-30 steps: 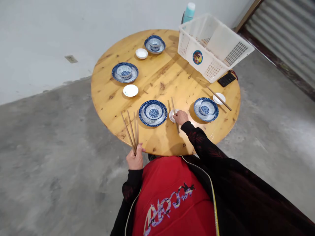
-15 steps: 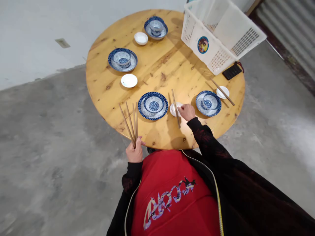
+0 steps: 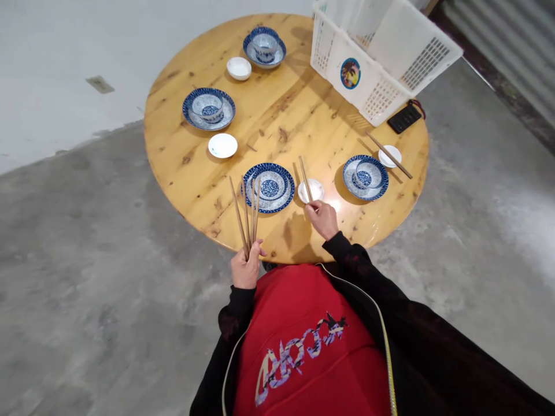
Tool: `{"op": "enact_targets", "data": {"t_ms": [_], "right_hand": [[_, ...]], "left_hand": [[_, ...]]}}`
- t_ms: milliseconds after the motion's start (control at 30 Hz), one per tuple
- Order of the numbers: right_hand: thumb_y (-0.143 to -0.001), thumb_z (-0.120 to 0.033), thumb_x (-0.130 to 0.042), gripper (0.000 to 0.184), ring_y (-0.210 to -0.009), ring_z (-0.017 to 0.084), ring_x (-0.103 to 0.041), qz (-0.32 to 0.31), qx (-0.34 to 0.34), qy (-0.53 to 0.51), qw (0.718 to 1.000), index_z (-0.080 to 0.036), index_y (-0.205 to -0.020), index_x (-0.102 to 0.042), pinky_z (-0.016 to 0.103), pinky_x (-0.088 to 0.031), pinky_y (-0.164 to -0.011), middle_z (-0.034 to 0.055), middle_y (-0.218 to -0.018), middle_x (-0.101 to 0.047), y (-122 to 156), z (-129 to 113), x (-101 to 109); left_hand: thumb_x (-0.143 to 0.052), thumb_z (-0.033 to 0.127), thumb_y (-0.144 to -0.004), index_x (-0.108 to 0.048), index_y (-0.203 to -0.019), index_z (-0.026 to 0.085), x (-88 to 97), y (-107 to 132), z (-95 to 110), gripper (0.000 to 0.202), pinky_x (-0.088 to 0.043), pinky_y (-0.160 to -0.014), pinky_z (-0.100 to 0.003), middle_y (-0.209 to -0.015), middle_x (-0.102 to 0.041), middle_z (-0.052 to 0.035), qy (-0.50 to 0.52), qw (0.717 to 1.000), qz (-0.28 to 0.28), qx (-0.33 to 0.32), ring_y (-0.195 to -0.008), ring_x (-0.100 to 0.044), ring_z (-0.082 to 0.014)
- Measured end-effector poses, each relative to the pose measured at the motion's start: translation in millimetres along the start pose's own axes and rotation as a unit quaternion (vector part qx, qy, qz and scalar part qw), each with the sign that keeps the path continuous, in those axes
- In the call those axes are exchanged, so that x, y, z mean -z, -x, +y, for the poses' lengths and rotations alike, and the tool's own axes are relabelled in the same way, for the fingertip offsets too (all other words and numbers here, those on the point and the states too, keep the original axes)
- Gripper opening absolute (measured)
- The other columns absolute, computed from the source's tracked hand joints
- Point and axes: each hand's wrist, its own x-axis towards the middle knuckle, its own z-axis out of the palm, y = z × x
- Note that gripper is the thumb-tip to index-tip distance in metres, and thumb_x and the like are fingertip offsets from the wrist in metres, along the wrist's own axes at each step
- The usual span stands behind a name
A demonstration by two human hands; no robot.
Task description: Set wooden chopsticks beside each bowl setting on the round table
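My left hand (image 3: 246,268) grips a bundle of several wooden chopsticks (image 3: 247,216) that fan upward over the near edge of the round wooden table (image 3: 191,167). My right hand (image 3: 323,219) pinches the near ends of a pair of chopsticks (image 3: 304,178) lying across a small white saucer (image 3: 315,189). To the left of that saucer sits a blue patterned plate with a bowl on it (image 3: 269,187). Another blue plate and bowl (image 3: 365,176) lies to the right, with a white saucer (image 3: 389,156) and a chopstick pair (image 3: 388,154) across it.
Two more blue plate-and-bowl sets (image 3: 208,108) (image 3: 264,47) sit at the far side, each with a white saucer (image 3: 222,145) (image 3: 239,68) beside it. A white plastic basket (image 3: 381,52) stands at the back right, next to a black device (image 3: 404,118). Concrete floor surrounds the table.
My right hand slid back toward me along the chopstick pair, from the saucer to their near ends. My left hand and its bundle shifted right, closer to the near blue plate.
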Motion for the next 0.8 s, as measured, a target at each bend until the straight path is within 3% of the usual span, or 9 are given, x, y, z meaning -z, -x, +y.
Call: {"op": "enact_targets", "data": {"t_ms": [133,267,500,800], "right_hand": [[-0.092,-0.033,-0.047,0.034,-0.101,0.025,-0.064,0.039,-0.025,0.071,0.996,-0.013,-0.108,-0.068,0.03,-0.043,-0.086,0.012,-0.104,-0.072,-44.4,5.4,3.9],[-0.091,-0.04,-0.05,0.036,-0.1,0.028,-0.064,0.014,-0.038,0.129,0.991,-0.011,-0.1,-0.07,0.032,-0.043,-0.085,0.0171,-0.106,-0.07,-70.1,-1.4,0.4],[-0.091,-0.032,-0.047,0.032,-0.095,0.026,-0.065,-0.01,-0.051,0.15,0.987,-0.013,-0.098,-0.071,0.03,-0.042,-0.08,0.0183,-0.104,-0.071,-79.4,-10.2,-8.6],[-0.089,-0.028,-0.05,0.029,-0.095,0.028,-0.064,-0.007,-0.058,0.149,0.987,-0.011,-0.091,-0.073,0.031,-0.041,-0.08,0.0205,-0.099,-0.071,-82.7,2.1,-6.0]], "left_hand": [[-0.056,0.055,-0.084,-0.074,-0.086,0.012,4.8,0.6,-3.8,0.046,-0.029,-0.041,-0.022,-0.065,-0.067,-0.0029,-0.009,1.0,-0.005,0.001,-0.038,-0.036,-0.0054],[-0.058,0.055,-0.083,-0.073,-0.087,0.011,12.9,2.3,-3.7,0.047,-0.027,-0.04,-0.022,-0.057,-0.061,0.0002,0.007,1.0,0.017,0.003,-0.036,-0.034,-0.005],[-0.058,0.055,-0.082,-0.072,-0.089,0.011,22.8,0.0,-5.7,0.046,-0.028,-0.039,-0.022,-0.061,-0.062,0.0006,0.012,0.999,0.046,0.009,-0.036,-0.035,-0.0044],[-0.059,0.056,-0.082,-0.073,-0.089,0.01,16.0,-3.1,-10.8,0.048,-0.027,-0.039,-0.022,-0.059,-0.062,0.0008,0.013,0.999,0.049,0.007,-0.037,-0.033,-0.0046]]}}
